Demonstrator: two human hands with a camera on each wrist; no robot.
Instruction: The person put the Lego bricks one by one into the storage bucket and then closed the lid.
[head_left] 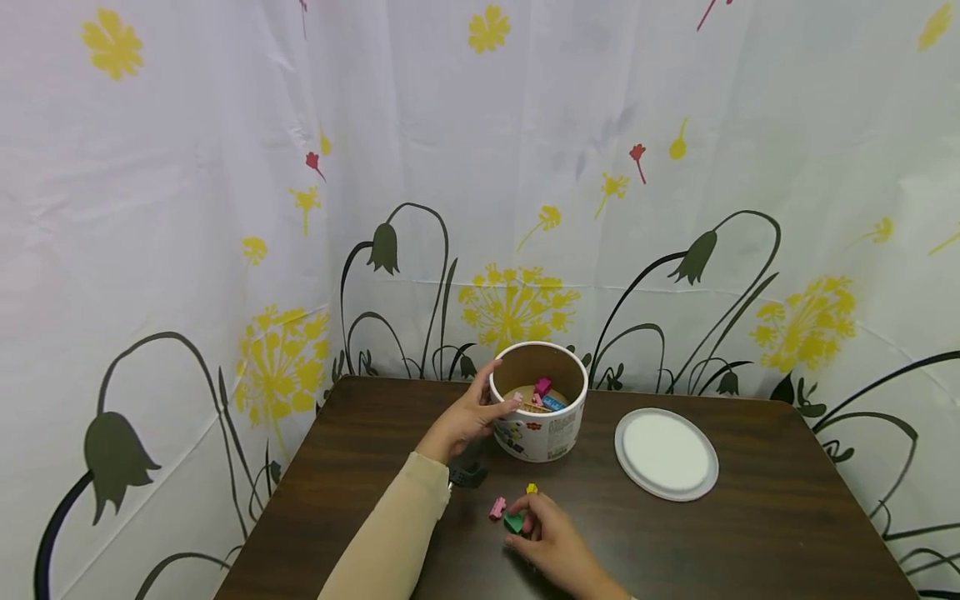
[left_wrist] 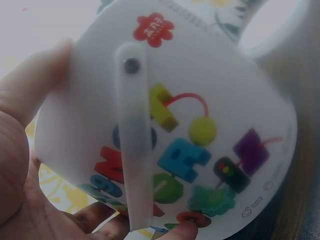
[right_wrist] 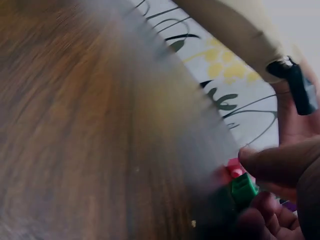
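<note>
A white bucket [head_left: 536,433] with printed letters stands near the back of the table. My left hand [head_left: 468,417] grips its left side, thumb near the rim and fingers round the wall. Inside lie a magenta block [head_left: 542,386], a blue block [head_left: 553,403] and a few pink and tan pieces. In front of the bucket, my right hand [head_left: 551,537] is at a green block [head_left: 513,522], which sits between its spread thumb and fingers. The right wrist view shows the thumb apart from this block. Close by lie a pink block [head_left: 497,507] and a yellow block [head_left: 532,489].
A round white lid [head_left: 666,454] lies on the brown wooden table [head_left: 750,533], right of the bucket. Behind the table hangs a flower-printed curtain [head_left: 525,167]. The bucket's pale handle strap [left_wrist: 135,150] hangs down its side in the left wrist view.
</note>
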